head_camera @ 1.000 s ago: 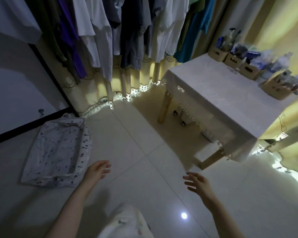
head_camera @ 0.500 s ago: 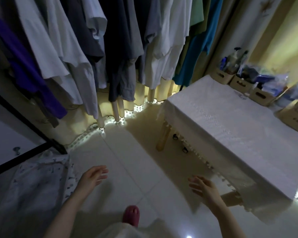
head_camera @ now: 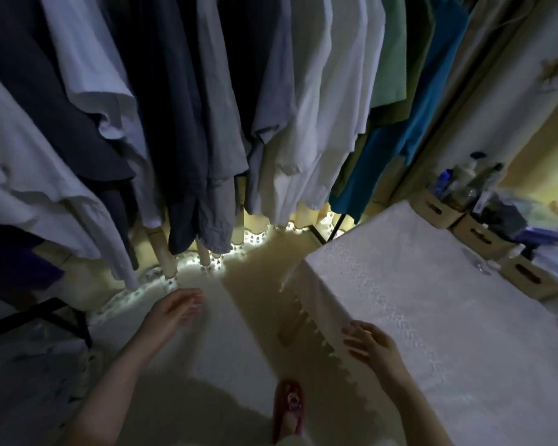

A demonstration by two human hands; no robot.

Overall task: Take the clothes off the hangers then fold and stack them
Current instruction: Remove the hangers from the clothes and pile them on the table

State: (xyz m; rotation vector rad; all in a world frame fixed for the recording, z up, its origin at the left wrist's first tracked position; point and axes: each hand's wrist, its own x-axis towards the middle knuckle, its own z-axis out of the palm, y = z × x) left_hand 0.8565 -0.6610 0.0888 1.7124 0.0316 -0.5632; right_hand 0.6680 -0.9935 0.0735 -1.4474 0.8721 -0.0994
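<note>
Surface [head_camera: 432,300]: white cloth, cardboard boxes [head_camera: 477,235] of bottles at far edge
Room: pale tiled floor [head_camera: 232,333], curtain [head_camera: 509,101] behind
Clothes [head_camera: 207,107]: hung in a row, beside surface
Grip: left hand [head_camera: 171,312], right hand [head_camera: 372,344] fingers apart, holding nothing
Labels: too blurred to read

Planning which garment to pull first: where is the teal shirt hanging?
In the head view the teal shirt hangs at the right end of the row, beside the green shirt, above the table's far corner.

Pale tiled floor [head_camera: 232,342], cloth-covered table [head_camera: 432,300] at right, backlit yellow curtain [head_camera: 81,284] behind.
</note>
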